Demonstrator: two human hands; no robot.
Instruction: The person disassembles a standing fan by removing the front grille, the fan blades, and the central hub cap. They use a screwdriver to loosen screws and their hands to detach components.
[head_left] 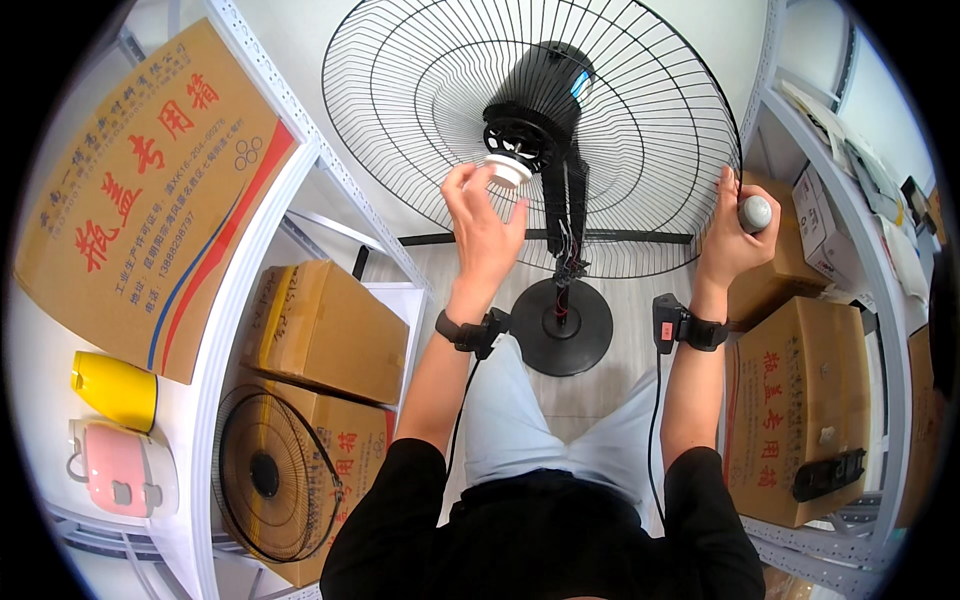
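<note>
In front of me stands a pedestal fan with a black motor (545, 85) and a wide black wire rear grille (640, 150); no blades are on it. My left hand (482, 222) has its fingers at a round white plastic nut (509, 171) by the motor's front, index finger and thumb on either side of it. My right hand (738, 240) is wrapped round a grey, round-ended handle (755, 213); the rest of that tool is hidden. Its raised fingers are against the grille's right rim. The fan's round black base (561, 328) rests on the floor, with loose wires along the pole.
To the left, a white shelf holds a large carton (160, 200), a yellow container (115, 390) and a pink appliance (115, 465). A front grille (277, 475) leans on stacked cartons (330, 325). More cartons (800, 410) and a grey metal rack (830, 150) stand right.
</note>
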